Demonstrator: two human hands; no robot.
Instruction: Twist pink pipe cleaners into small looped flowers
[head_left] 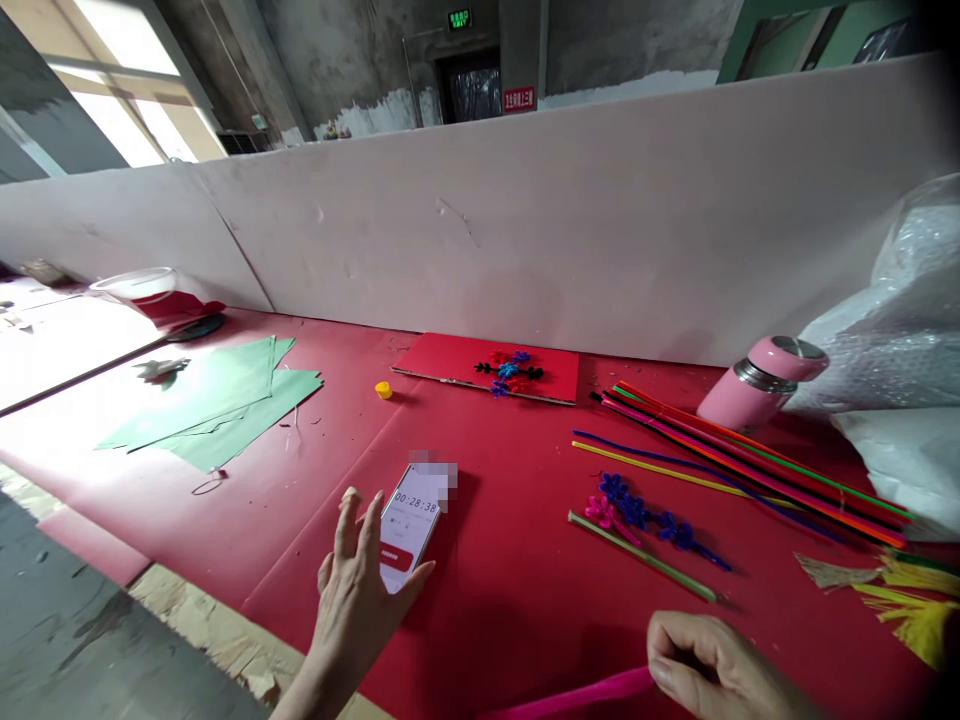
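My left hand (pixel 352 575) is open, its fingers spread beside and partly over a phone (pixel 409 525) that lies on the red table and shows a running-time display. Near the front edge, my right hand (pixel 709 660) is closed, with a bright pink pipe cleaner (pixel 577 694) pinched in its fingers and stretching left, partly out of view. Beyond that hand lie a green stick (pixel 641 555), blue pipe-cleaner flowers (pixel 630 503) and a pink pipe-cleaner flower (pixel 602 512).
A bundle of coloured pipe cleaners (pixel 750 460) lies at the right, near a pink thermos (pixel 757 385) and yellow tassels (pixel 911 600). Farther back are a red board (pixel 442 358) with small flowers and a yellow cap (pixel 383 390). Green sheets (pixel 217 395) lie left; a white partition (pixel 487 240) stands behind.
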